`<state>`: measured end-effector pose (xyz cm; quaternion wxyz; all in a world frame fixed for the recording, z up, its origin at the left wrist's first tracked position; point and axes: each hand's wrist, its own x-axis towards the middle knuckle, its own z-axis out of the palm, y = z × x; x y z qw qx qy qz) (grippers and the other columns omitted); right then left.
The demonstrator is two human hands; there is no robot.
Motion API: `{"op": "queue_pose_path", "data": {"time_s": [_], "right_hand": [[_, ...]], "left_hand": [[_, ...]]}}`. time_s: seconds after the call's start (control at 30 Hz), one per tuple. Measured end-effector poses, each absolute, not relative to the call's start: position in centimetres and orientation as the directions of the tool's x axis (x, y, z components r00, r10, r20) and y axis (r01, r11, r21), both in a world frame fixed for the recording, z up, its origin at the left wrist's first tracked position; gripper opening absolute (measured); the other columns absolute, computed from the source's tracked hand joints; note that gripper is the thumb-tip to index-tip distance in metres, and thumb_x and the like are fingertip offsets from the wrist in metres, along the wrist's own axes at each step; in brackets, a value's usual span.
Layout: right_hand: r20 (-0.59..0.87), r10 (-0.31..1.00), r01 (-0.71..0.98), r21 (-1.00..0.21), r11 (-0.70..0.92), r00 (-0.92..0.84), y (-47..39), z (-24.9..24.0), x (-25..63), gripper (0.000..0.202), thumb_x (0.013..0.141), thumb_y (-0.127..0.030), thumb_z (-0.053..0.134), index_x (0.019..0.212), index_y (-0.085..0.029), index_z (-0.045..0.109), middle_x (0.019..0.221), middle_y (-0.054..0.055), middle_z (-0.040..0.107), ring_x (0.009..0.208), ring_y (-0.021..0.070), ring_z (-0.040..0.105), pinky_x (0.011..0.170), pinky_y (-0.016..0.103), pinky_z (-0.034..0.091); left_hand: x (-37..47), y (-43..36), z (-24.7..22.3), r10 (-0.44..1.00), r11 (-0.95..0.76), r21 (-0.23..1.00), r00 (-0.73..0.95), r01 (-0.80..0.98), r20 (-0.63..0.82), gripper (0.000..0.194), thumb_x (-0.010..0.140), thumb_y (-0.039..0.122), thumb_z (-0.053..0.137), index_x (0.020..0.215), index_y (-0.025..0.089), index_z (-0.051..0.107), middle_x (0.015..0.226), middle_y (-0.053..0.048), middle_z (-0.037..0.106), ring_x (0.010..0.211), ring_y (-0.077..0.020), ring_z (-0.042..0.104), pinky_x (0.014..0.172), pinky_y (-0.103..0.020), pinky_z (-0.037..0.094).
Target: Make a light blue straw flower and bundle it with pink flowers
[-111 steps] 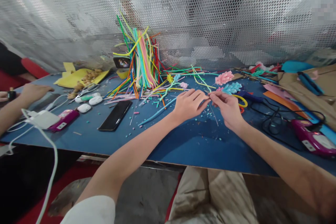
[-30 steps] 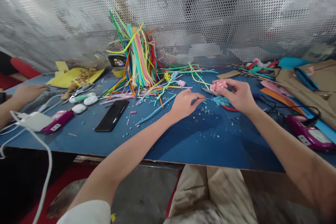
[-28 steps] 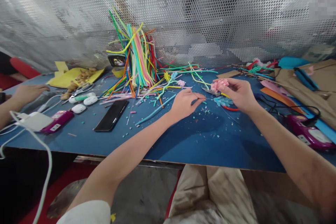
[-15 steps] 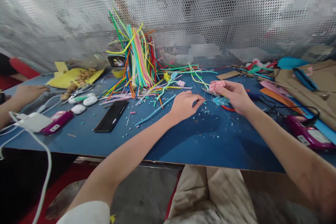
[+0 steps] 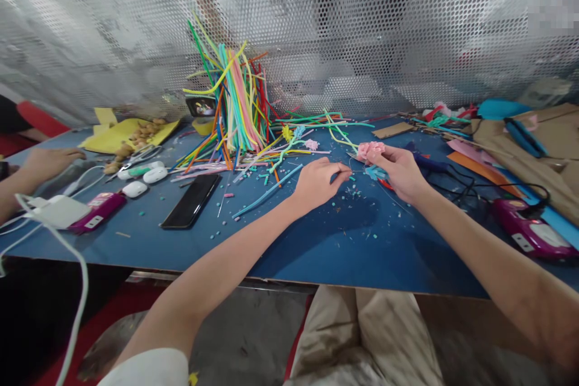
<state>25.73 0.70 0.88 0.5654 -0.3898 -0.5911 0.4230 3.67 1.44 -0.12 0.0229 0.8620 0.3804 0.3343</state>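
My right hand (image 5: 400, 172) is closed around a pink pipe-cleaner flower (image 5: 371, 151) just above the table. Light green stems (image 5: 341, 136) run up and left from beside it. Below the flower lies a blue pipe-cleaner flower (image 5: 374, 172), partly covered by my right fingers. A red curved piece (image 5: 385, 184) shows under that hand; its kind is hidden. To the left, my left hand (image 5: 319, 182) pinches a thin wire (image 5: 350, 161) between thumb and forefinger, with the wire leading toward the pink flower. A blue pipe cleaner (image 5: 266, 193) lies by my left wrist.
A bundle of coloured pipe cleaners (image 5: 239, 96) stands at the back. A black phone (image 5: 192, 202), a purple power strip (image 5: 97, 212) and white cables lie left, near another person's hand (image 5: 52, 163). Cardboard (image 5: 552, 151) and another purple strip (image 5: 534, 226) are right. Blue clippings litter the table.
My right hand has shifted slightly left with the pink flower, which has turned a little. It covers more of the blue flower. My left hand has barely moved.
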Motion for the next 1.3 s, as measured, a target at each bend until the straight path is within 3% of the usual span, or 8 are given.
{"op": "queue_pose_path", "data": {"time_s": [0.13,0.27,0.37,0.5,0.63,0.73,1.0,1.3], "right_hand": [[0.348,0.935,-0.023,-0.937,0.348,-0.066,0.7,1.1,25.8,0.028,0.081,-0.05,0.079,0.09,-0.023,0.078,0.106,0.006,0.077,0.103,0.0217,0.071,0.103,0.043,0.054],[0.34,0.937,-0.02,-0.94,0.34,-0.074,1.2,1.5,26.3,0.043,0.081,-0.05,0.078,0.117,-0.028,0.072,0.115,0.005,0.076,0.108,0.0238,0.07,0.102,0.046,0.054],[0.43,0.902,0.082,-0.899,0.431,-0.029,1.5,1.8,27.2,0.049,0.085,-0.049,0.073,0.13,-0.031,0.066,0.11,0.004,0.077,0.102,0.0236,0.071,0.097,0.046,0.056],[0.633,0.768,0.413,-0.676,0.61,-0.097,1.6,2.3,28.5,0.042,0.089,-0.041,0.07,0.13,-0.034,0.067,0.116,0.003,0.075,0.1,0.0244,0.07,0.099,0.048,0.053],[0.693,0.694,0.606,-0.471,0.641,-0.195,1.7,2.2,29.2,0.036,0.091,-0.032,0.068,0.126,-0.035,0.07,0.116,0.002,0.075,0.096,0.0244,0.07,0.099,0.049,0.051],[0.713,0.685,0.628,-0.467,0.623,-0.148,1.7,1.8,29.0,0.03,0.093,-0.032,0.066,0.122,-0.034,0.073,0.109,0.002,0.077,0.095,0.025,0.071,0.095,0.048,0.053],[0.668,0.742,0.556,-0.6,0.576,-0.048,1.2,1.4,27.9,0.022,0.09,-0.041,0.071,0.109,-0.033,0.078,0.109,0.004,0.078,0.101,0.0276,0.072,0.096,0.049,0.055],[0.68,0.73,0.651,-0.524,0.549,-0.068,1.4,1.0,27.9,0.026,0.093,-0.04,0.066,0.111,-0.026,0.078,0.11,0.007,0.078,0.103,0.0278,0.073,0.093,0.046,0.058]], "left_hand": [[3.7,1.5,-0.1,0.68,-0.699,0.296,0.476,0.651,0.557,0.031,0.101,0.045,0.053,0.102,0.026,0.077,0.087,-0.002,0.075,0.083,-0.0172,0.064,0.079,-0.03,0.05],[3.6,1.8,-0.2,0.696,-0.672,0.295,0.441,0.68,0.567,0.031,0.101,0.046,0.053,0.103,0.027,0.078,0.082,-0.002,0.073,0.079,-0.0173,0.063,0.075,-0.03,0.049],[3.4,2.1,-0.3,0.704,-0.656,0.286,0.428,0.699,0.567,0.03,0.1,0.045,0.054,0.103,0.027,0.078,0.081,-0.002,0.073,0.08,-0.0177,0.063,0.074,-0.029,0.049],[3.2,2.5,-0.4,0.716,-0.643,0.297,0.416,0.705,0.561,0.029,0.1,0.045,0.055,0.101,0.027,0.078,0.083,-0.002,0.074,0.083,-0.018,0.064,0.075,-0.03,0.05],[3.2,2.4,-0.5,0.708,-0.652,0.288,0.427,0.702,0.562,0.028,0.1,0.045,0.055,0.101,0.028,0.077,0.083,-0.001,0.075,0.082,-0.0176,0.064,0.074,-0.03,0.049],[3.3,2.3,-0.5,0.703,-0.655,0.281,0.43,0.701,0.566,0.029,0.1,0.045,0.054,0.101,0.028,0.077,0.082,-0.001,0.074,0.081,-0.0176,0.064,0.073,-0.029,0.048],[3.4,2.2,-0.6,0.722,-0.644,0.3,0.431,0.703,0.541,0.025,0.1,0.041,0.056,0.102,0.028,0.078,0.086,-0.002,0.074,0.081,-0.017,0.063,0.075,-0.029,0.049],[3.5,1.7,0.0,0.696,-0.67,0.25,0.473,0.699,0.541,0.03,0.102,0.043,0.052,0.102,0.027,0.077,0.091,-0.001,0.077,0.083,-0.0174,0.064,0.079,-0.03,0.049]]}}
